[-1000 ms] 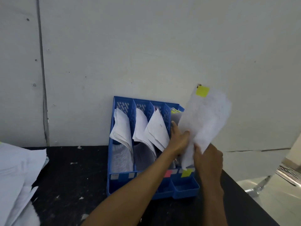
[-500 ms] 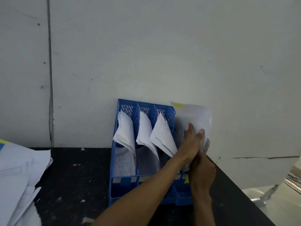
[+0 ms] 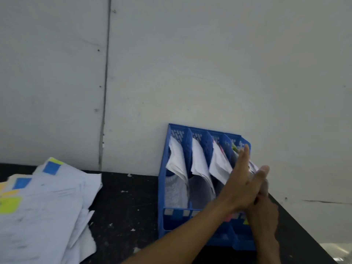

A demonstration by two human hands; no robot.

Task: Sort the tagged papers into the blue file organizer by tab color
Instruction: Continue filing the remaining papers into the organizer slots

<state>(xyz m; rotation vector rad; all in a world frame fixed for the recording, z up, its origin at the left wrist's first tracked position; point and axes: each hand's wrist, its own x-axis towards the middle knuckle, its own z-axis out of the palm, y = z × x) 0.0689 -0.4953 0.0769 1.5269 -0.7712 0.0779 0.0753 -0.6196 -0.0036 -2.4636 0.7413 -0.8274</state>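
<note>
Blue organizer [image 3: 172,220] partly behind left hand [image 3: 241,184]

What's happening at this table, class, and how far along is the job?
A person is filing tagged papers into the blue file organizer, which stands on the black table against the wall. Both hands are at its rightmost compartment: the left hand, fingers straight, presses on the sheets there, and the right hand sits just below, its fingers hidden. All four compartments hold paper. A loose pile of papers with blue and yellow tabs lies at the table's left, not yet sorted.
</note>
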